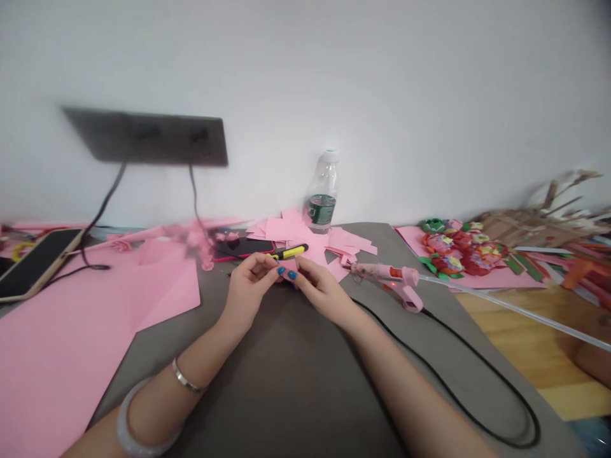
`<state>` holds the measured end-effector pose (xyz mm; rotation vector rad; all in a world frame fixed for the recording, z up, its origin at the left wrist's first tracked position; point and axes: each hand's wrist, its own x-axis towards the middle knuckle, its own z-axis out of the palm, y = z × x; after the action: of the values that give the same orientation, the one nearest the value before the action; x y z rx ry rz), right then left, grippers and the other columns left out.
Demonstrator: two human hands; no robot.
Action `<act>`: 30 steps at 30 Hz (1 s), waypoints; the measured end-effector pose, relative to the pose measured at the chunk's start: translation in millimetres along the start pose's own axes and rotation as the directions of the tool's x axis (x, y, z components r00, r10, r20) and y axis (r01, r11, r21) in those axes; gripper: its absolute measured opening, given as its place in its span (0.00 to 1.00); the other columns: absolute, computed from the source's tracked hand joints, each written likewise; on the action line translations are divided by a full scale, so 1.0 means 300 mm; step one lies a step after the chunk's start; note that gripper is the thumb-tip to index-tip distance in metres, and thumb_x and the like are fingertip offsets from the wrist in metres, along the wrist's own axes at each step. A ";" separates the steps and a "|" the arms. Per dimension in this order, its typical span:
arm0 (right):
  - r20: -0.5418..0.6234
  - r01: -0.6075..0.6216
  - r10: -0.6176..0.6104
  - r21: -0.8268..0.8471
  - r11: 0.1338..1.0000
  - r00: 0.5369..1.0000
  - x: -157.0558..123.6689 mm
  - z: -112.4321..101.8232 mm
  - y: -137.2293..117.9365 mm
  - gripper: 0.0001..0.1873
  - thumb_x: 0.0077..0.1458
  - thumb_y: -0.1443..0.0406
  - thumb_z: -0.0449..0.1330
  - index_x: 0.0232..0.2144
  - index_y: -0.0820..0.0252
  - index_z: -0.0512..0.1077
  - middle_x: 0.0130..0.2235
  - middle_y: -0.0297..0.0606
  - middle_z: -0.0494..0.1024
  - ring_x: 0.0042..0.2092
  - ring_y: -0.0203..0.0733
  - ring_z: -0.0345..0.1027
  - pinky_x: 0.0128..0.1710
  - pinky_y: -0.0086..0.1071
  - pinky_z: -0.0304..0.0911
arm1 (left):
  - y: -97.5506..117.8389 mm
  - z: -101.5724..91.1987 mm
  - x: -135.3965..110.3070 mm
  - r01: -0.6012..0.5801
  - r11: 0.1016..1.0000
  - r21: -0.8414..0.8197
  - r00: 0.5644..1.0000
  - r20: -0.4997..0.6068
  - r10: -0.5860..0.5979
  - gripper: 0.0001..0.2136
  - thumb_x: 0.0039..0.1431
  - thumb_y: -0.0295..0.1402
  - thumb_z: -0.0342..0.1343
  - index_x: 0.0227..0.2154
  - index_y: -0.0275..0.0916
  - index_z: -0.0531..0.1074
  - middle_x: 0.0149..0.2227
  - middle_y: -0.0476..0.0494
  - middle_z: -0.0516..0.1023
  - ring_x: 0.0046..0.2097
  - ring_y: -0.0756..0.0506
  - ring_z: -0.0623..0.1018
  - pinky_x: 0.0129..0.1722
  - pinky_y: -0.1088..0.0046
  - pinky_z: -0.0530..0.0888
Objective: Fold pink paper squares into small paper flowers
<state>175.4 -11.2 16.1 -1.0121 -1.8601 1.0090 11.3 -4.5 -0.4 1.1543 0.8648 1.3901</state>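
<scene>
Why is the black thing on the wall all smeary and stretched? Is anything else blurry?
Head view: the black socket panel is blurred and stretched leftward, perhaps by a wide lens; head view: the pink paper bits below it are blurry too; head view: the bottle looks clearer.

My head cam's pretty near, right in front of the bottle [322, 208], looking forward and kinda down.

Capped bottle [323, 207] against the wall [391, 102], phone [41, 264] leftward
</scene>
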 end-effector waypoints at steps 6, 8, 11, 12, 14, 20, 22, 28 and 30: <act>-0.018 0.004 -0.004 -0.002 1.000 1.000 0.003 0.001 0.009 0.15 0.65 0.56 0.51 0.28 0.58 0.61 0.27 0.30 0.58 0.30 0.36 0.51 0.29 0.30 0.48 | -0.001 0.005 -0.002 0.087 0.987 -0.134 0.996 0.002 -0.088 0.13 0.48 0.33 0.69 0.31 0.38 0.70 0.29 0.51 0.79 0.32 0.52 0.78 0.37 0.78 0.74; -0.025 -0.003 0.003 -0.003 1.000 1.000 0.003 0.002 0.011 0.16 0.65 0.55 0.51 0.28 0.58 0.61 0.27 0.30 0.58 0.30 0.36 0.51 0.29 0.30 0.48 | -0.003 0.004 -0.003 0.102 0.983 -0.151 0.995 0.010 -0.102 0.13 0.47 0.32 0.69 0.32 0.39 0.70 0.29 0.51 0.81 0.34 0.52 0.79 0.39 0.78 0.74; -0.038 -0.002 0.001 -0.009 1.000 0.999 0.003 0.002 0.014 0.18 0.65 0.53 0.51 0.27 0.58 0.61 0.27 0.30 0.58 0.30 0.36 0.52 0.29 0.30 0.48 | -0.006 0.002 -0.007 0.110 0.980 -0.163 0.994 0.032 -0.107 0.13 0.47 0.31 0.69 0.33 0.38 0.70 0.31 0.49 0.83 0.36 0.51 0.81 0.40 0.78 0.74; -0.041 0.002 -0.002 -0.011 1.000 0.999 0.003 0.001 0.015 0.18 0.65 0.53 0.50 0.27 0.58 0.61 0.27 0.30 0.59 0.30 0.36 0.52 0.29 0.30 0.48 | -0.005 0.002 -0.008 0.114 0.980 -0.165 0.993 0.041 -0.108 0.13 0.48 0.30 0.69 0.33 0.38 0.70 0.31 0.48 0.84 0.37 0.50 0.81 0.41 0.77 0.74; -0.046 0.010 -0.010 -0.011 1.000 0.999 0.004 0.001 0.016 0.19 0.65 0.52 0.50 0.27 0.58 0.61 0.27 0.31 0.59 0.30 0.36 0.53 0.29 0.31 0.49 | -0.002 0.003 -0.009 0.128 0.977 -0.172 0.991 0.057 -0.120 0.13 0.48 0.31 0.69 0.33 0.38 0.71 0.33 0.47 0.85 0.38 0.49 0.82 0.43 0.76 0.74; -0.067 0.023 -0.023 -0.002 1.000 0.998 0.004 -0.001 0.011 0.17 0.65 0.55 0.49 0.28 0.58 0.62 0.27 0.31 0.61 0.30 0.36 0.53 0.29 0.30 0.51 | 0.012 0.011 -0.005 0.210 0.952 -0.224 0.977 0.079 -0.197 0.14 0.45 0.31 0.71 0.33 0.37 0.73 0.32 0.47 0.85 0.38 0.49 0.82 0.46 0.74 0.74; -0.073 0.020 -0.021 -0.014 1.000 0.997 0.003 -0.001 0.010 0.16 0.65 0.56 0.49 0.27 0.58 0.61 0.27 0.31 0.61 0.29 0.36 0.53 0.29 0.30 0.50 | 0.014 0.010 -0.002 0.230 0.946 -0.230 0.972 0.092 -0.214 0.14 0.45 0.31 0.71 0.33 0.37 0.73 0.31 0.48 0.85 0.38 0.49 0.82 0.45 0.74 0.74; -0.111 0.025 -0.036 -0.095 0.995 0.993 0.004 -0.006 0.016 0.16 0.63 0.59 0.52 0.23 0.57 0.58 0.24 0.29 0.57 0.27 0.35 0.51 0.26 0.29 0.48 | 0.008 0.001 0.001 0.213 0.965 -0.155 0.974 0.116 -0.196 0.12 0.47 0.32 0.70 0.34 0.37 0.75 0.32 0.47 0.83 0.37 0.50 0.81 0.40 0.76 0.76; -0.126 0.020 -0.034 -0.111 0.994 0.991 0.006 -0.007 0.018 0.17 0.63 0.59 0.52 0.23 0.58 0.58 0.23 0.28 0.56 0.26 0.34 0.50 0.26 0.29 0.47 | 0.007 -0.001 0.001 0.186 0.975 -0.125 0.979 0.109 -0.173 0.12 0.46 0.32 0.70 0.34 0.37 0.75 0.33 0.46 0.83 0.37 0.49 0.81 0.38 0.77 0.76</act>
<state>178.0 -7.1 12.5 -1.0867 -1.8342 0.8140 10.6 -4.5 1.6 1.0069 0.7740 1.2151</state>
